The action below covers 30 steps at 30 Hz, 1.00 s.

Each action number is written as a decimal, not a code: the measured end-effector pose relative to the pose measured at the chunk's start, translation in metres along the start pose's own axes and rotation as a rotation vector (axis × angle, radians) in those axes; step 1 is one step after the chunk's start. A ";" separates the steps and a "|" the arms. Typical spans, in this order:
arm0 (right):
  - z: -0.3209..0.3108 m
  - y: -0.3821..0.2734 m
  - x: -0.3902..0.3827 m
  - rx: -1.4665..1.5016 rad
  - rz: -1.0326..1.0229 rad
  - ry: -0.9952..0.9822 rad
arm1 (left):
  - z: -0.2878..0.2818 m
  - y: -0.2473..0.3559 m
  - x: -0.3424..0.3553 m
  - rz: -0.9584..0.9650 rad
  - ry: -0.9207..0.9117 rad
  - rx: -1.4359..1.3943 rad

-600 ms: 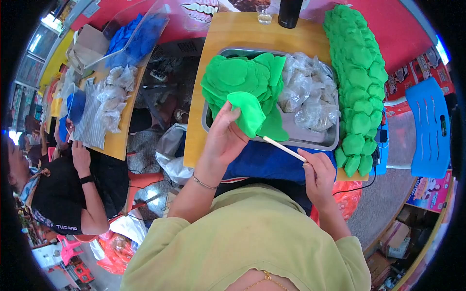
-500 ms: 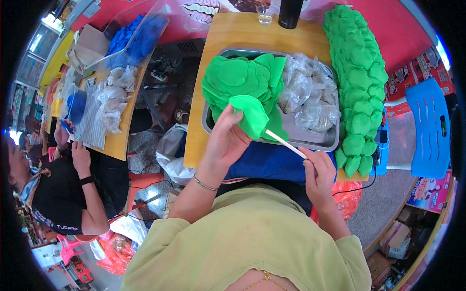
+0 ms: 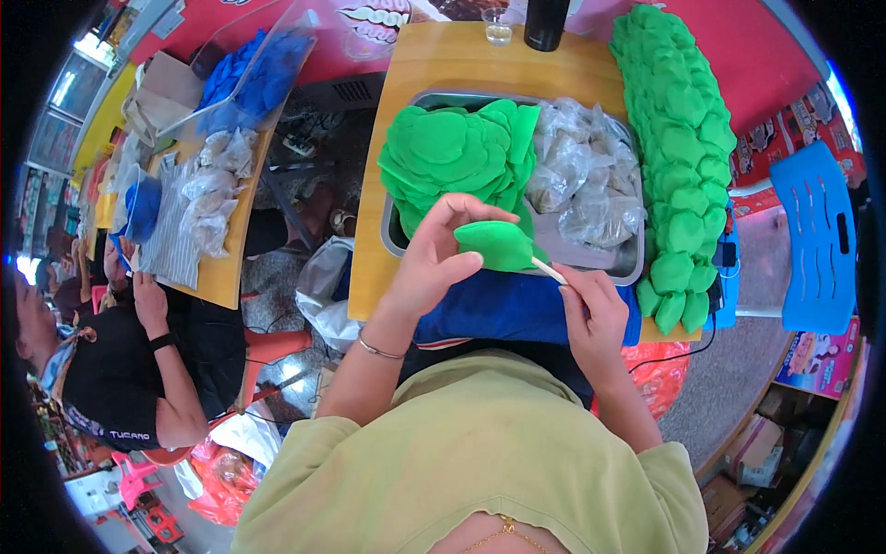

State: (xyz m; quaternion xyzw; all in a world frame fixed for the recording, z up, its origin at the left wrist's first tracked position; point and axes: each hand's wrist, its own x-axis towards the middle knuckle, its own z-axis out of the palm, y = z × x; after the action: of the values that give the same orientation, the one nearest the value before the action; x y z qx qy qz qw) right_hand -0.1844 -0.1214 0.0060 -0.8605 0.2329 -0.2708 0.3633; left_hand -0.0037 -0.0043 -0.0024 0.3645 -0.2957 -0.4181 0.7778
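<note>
My left hand [image 3: 434, 258] holds a curved, leaf-shaped green piece [image 3: 491, 247] between thumb and fingers, in front of the tray. My right hand [image 3: 593, 314] pinches a thin pale stick [image 3: 550, 270]. The stick's far end meets the right edge of the green piece, and its tip is hidden there. Just beyond my left hand, a stack of flat green pieces [image 3: 448, 143] lies in the left part of a metal tray [image 3: 637, 263]. Knotted clear plastic bags [image 3: 591, 175] with greyish contents fill the right part.
Along the table's [image 3: 406, 65] right side runs a long row of shaped green pieces [image 3: 678, 148]. A black tumbler [image 3: 546, 23] and a clear cup [image 3: 498, 30] stand at the back. Right is a blue chair [image 3: 814, 240]. A person [image 3: 120, 369] works at another table on the left.
My left hand has turned the green piece from upright to nearly level, moving it slightly right and down. My right hand sits closer to it, and less of the stick shows.
</note>
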 end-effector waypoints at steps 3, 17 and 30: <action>0.002 0.002 -0.002 -0.031 -0.042 0.018 | -0.004 0.011 0.002 0.108 -0.074 0.202; 0.012 0.009 -0.012 0.346 0.141 -0.114 | -0.004 -0.009 -0.007 0.128 0.112 0.055; 0.018 0.008 -0.024 0.669 0.277 -0.229 | 0.008 -0.022 -0.009 0.101 0.149 -0.168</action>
State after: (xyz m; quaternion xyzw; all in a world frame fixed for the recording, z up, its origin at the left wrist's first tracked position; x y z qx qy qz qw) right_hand -0.1923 -0.1033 -0.0176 -0.6794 0.2037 -0.1819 0.6810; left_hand -0.0236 -0.0071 -0.0175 0.3127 -0.2188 -0.3734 0.8455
